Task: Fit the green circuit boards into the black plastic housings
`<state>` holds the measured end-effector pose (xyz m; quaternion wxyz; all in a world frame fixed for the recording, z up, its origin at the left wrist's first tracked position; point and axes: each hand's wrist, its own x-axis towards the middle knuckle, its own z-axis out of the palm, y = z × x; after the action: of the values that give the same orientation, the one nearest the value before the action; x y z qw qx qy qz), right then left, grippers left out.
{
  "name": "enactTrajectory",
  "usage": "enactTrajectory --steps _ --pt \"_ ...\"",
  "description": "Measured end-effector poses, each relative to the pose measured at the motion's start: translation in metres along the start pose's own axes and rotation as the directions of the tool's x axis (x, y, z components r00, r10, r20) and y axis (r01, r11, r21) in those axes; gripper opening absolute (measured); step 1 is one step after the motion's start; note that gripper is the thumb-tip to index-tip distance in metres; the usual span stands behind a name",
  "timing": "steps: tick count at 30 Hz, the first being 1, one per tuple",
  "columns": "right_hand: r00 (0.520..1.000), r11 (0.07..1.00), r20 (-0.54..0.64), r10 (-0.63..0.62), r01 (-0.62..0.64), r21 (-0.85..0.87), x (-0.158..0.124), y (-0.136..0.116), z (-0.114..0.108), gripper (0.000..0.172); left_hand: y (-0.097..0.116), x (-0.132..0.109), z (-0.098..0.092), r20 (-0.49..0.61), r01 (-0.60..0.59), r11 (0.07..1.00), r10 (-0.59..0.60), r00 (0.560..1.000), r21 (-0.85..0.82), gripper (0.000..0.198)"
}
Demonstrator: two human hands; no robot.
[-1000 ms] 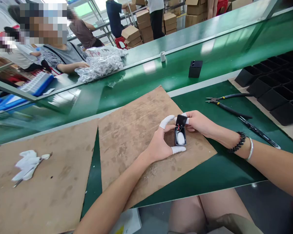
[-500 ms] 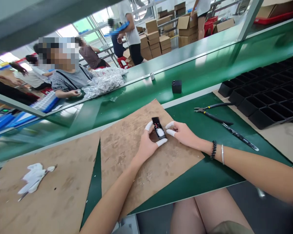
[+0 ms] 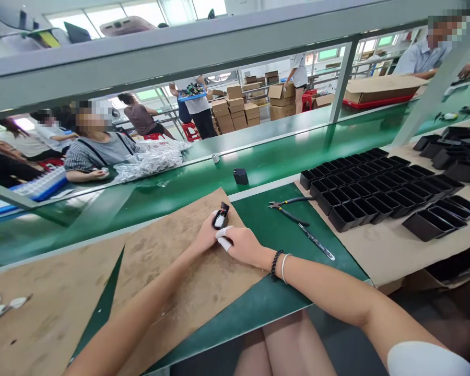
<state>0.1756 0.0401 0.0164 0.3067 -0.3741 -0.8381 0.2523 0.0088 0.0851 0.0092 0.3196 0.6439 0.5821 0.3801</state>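
Observation:
My left hand (image 3: 207, 233) is closed around a small open black plastic case (image 3: 215, 225), held tilted above the brown cardboard sheet (image 3: 172, 282). Inside the case a white part and a bit of red show. Close against its lower end is my right hand (image 3: 245, 245), thumb and forefinger bent together in white finger cots; whatever is between them is hidden. Cutting pliers (image 3: 288, 204) with black and yellow handles and a pair of tweezers (image 3: 316, 242) lie to the right on the green table.
Rows of open black cases (image 3: 368, 190) stand on cardboard at the right. A closed black case (image 3: 240, 176) and a small white cylinder (image 3: 215, 157) are on the green belt ahead. Across it, a person (image 3: 102, 149) sits by clear plastic bags (image 3: 151, 161). A grey beam (image 3: 180, 49) spans overhead.
The view has swung right and the rows of black cases show more fully. My right hand has come in against the case, and my left hand now wraps round it more.

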Motion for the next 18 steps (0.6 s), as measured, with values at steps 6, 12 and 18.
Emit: enactTrajectory --steps 6,12,18 --pt "0.755 0.750 -0.119 -0.645 0.595 -0.289 -0.003 0.015 0.020 0.017 0.059 0.106 0.088 0.037 -0.069 0.982 0.076 0.996 -0.179 0.052" --pt "0.849 0.866 -0.268 -0.455 0.351 -0.357 0.009 0.046 0.000 0.012 0.070 0.199 0.148 -0.059 -0.007 0.961 -0.010 0.998 -0.275 0.043" --pt "0.871 0.889 -0.243 -0.426 0.353 -0.293 0.014 0.045 -0.005 0.027 0.041 0.201 0.144 -0.054 0.000 0.967 -0.015 0.998 -0.256 0.067"
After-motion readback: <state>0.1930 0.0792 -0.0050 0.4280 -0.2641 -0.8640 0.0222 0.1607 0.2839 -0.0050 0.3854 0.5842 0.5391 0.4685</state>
